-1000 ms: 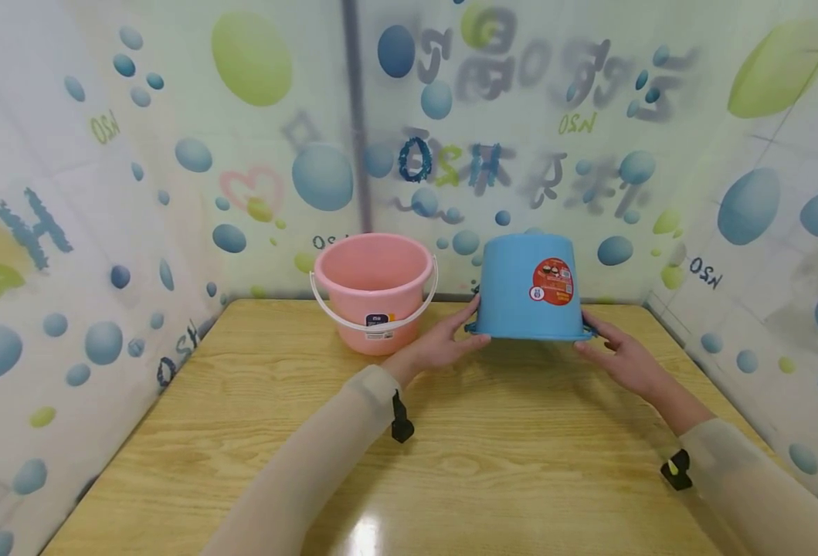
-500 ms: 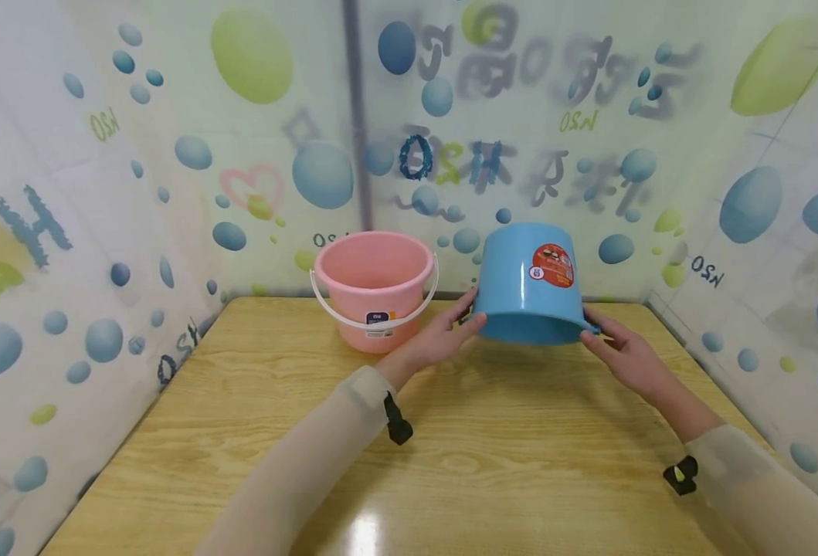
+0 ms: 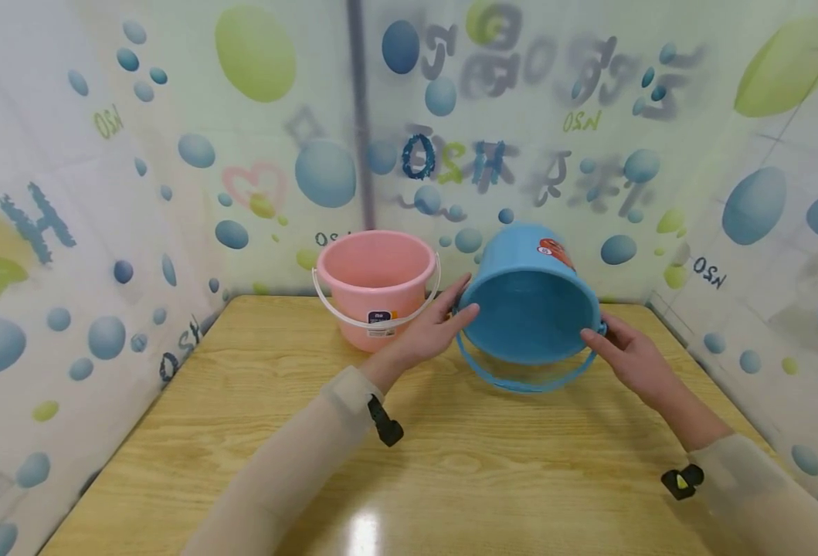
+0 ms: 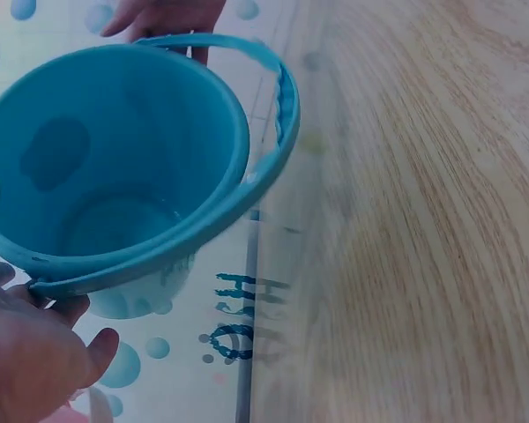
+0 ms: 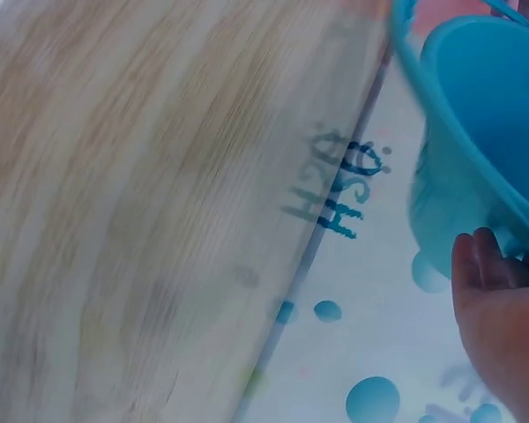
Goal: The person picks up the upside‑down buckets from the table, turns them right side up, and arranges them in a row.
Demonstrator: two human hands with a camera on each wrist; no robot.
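Note:
A blue plastic bucket (image 3: pixel 528 313) is tilted on its side at the table's back right, its mouth turned toward me and downward. Its blue handle (image 3: pixel 514 385) hangs below the rim. My left hand (image 3: pixel 422 333) holds the bucket's left rim, thumb in front and fingers behind. On the opposite side my right hand (image 3: pixel 634 364) grips the rim by the handle joint, thumb also in front. The left wrist view shows the inside of the bucket (image 4: pixel 115 167). In the right wrist view the right fingers curl under the rim and are partly hidden.
A pink bucket (image 3: pixel 353 305) with a white handle (image 3: pixel 332 310) stands upright to the left, close behind my left hand. The wooden table (image 3: pixel 520 479) meets a printed wall covering (image 3: pixel 325 93) at its back and sides.
The blue bucket has turned from upside down to tilted, its mouth swinging toward me. Its handle has dropped into view below the rim. Both hands stay on the rim; the pink bucket is unmoved.

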